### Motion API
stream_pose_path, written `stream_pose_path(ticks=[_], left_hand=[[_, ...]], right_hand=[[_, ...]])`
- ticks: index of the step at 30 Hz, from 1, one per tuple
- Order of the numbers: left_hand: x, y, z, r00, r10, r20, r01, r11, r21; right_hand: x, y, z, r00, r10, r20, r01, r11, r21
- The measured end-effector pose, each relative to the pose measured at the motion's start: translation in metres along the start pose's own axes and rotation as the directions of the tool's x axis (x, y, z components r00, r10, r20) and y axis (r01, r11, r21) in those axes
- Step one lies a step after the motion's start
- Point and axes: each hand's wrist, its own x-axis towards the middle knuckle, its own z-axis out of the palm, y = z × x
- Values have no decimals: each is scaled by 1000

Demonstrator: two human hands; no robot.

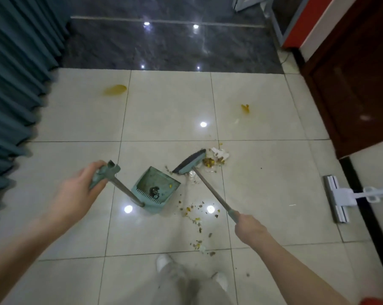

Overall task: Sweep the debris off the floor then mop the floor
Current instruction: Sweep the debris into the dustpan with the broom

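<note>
Sweeping, not yet mopping: left hand point(84, 183) wrapped round the grip atop the long-handled dustpan point(164, 179), standing mouth-open on the tiled floor point(263, 183); right hand point(249, 227) closed tight on the end of the broom point(191, 164), its head lowered just beside the debris pile point(212, 160) beyond the pan. Next, by the look of it: draw that pile leftward into the pan's mouth, then gather the crumb trail point(197, 219) nearer the feet. Leave the flat mop point(338, 198), lying well to the right, for the yellow spills point(115, 89) afterwards.
</note>
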Motion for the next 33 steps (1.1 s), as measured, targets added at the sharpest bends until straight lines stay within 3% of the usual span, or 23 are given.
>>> stream_pose_path(ticks=[6, 10, 18, 25, 33], left_hand=[[-20, -18, 3, 999, 13, 30, -14, 999, 34], [-40, -34, 3, 1000, -17, 21, 17, 1000, 19], [-80, -59, 2, 999, -37, -4, 37, 999, -1], [-109, -75, 7, 992, -123, -4, 123, 992, 32], [-143, -83, 9, 995, -96, -20, 97, 993, 60]], right_hand=[[-37, 18, 37, 998, 60, -4, -59, 997, 56], [-42, 6, 28, 995, 8, -100, 5, 992, 126], [-19, -68, 8, 985, -82, -152, 100, 989, 112], [2, -126, 27, 986, -146, -87, 147, 989, 14], [-46, -62, 103, 989, -148, -18, 145, 982, -122]])
